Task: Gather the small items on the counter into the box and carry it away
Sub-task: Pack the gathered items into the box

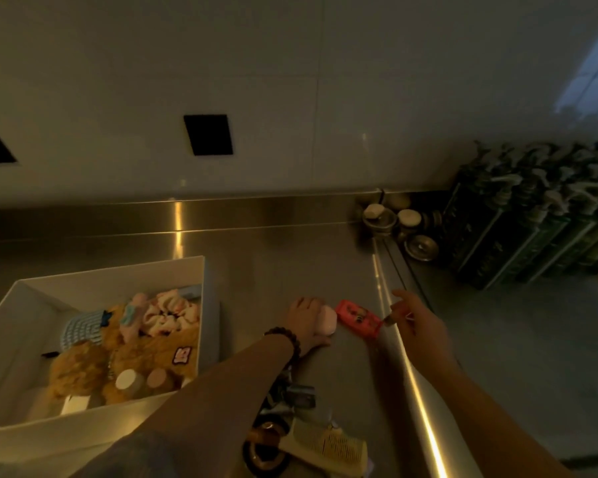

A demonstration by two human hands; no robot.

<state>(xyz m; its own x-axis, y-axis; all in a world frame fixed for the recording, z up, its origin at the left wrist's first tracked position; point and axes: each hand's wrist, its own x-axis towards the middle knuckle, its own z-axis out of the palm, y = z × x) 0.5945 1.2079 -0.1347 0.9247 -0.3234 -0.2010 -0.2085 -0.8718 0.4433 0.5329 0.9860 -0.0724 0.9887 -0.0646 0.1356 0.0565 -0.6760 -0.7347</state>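
The pale pink case [326, 320] and the red packet [358, 319] just beside it lie on the steel counter [256, 270], right of the white box [208, 305], which already holds soft toys and hair ties. You are mid-gather: your left hand [308, 322] is curled over the pink case, and your right hand [416, 326] pinches a small dark item at the packet's far end, though what it is I cannot tell. Next, lift both across into the box, then come back for the comb [328, 446] and clutter nearer you.
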